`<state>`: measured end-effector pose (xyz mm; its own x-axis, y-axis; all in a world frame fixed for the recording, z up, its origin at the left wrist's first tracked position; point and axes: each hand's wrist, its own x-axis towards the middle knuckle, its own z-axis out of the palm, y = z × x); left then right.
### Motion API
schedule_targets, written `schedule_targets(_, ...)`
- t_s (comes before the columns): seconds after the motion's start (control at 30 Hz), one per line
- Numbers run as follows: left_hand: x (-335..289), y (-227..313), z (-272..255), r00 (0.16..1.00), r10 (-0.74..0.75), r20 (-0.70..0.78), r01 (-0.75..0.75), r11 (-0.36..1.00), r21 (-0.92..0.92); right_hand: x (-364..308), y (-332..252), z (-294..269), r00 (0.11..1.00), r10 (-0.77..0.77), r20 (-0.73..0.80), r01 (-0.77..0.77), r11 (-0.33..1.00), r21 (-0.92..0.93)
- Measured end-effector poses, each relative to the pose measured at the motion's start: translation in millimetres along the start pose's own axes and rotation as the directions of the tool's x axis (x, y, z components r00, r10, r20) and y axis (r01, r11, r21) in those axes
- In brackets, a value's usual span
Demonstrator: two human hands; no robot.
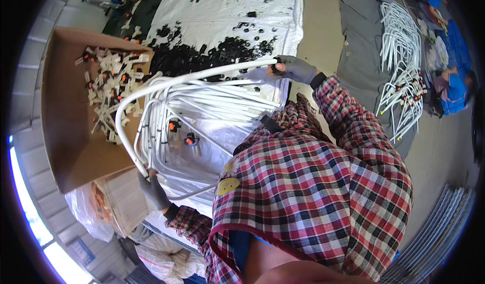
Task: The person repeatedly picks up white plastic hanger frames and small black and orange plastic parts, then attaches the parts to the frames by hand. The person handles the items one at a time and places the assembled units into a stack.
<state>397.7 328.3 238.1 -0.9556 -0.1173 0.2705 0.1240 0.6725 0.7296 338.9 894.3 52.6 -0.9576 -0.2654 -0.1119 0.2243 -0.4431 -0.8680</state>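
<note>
A long white bent tube (197, 75) is held up between my two gloved hands, over a heap of similar tubes. My left hand (154, 189) is closed round its lower end, near the cardboard box. At the other end my right hand (295, 70) grips the tube, with a small black piece at the fingers that I cannot make out clearly. Beneath lies the pile of white bent tubes (217, 102), some with thin black bands. Among them are fittings with orange and black parts, such as one fitting (191, 140) on clear plastic.
An open cardboard box (70, 117) at the left holds many white fittings (113, 77). Small black parts (202, 56) lie scattered over a white sheet (227, 11). More white tubes (401, 41) lie on a grey mat at right, near a person in blue (454, 92).
</note>
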Motion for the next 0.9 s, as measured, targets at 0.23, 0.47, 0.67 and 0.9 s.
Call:
schedule_targets(0.23,-10,-35,-1,0.933,-0.337,-0.124,0.332,0.942,-0.058,7,-71,12,0.966,0.158,0.205,0.102,0.494,-0.863)
schedule_targets(0.47,1,21,32,0.996,-0.022,0.091,0.03,0.996,-0.088,51,-127,169,0.895,-0.317,0.314,0.345,0.045,-0.937)
schedule_targets(0.67,20,102,89,0.953,0.231,0.195,-0.27,0.941,0.205,110,-155,299,0.507,0.027,0.861,0.642,-0.678,-0.357)
schedule_targets(0.9,31,37,71,0.997,-0.062,0.046,0.058,0.993,0.098,250,-95,315,0.417,-0.38,0.826,0.907,0.116,-0.404)
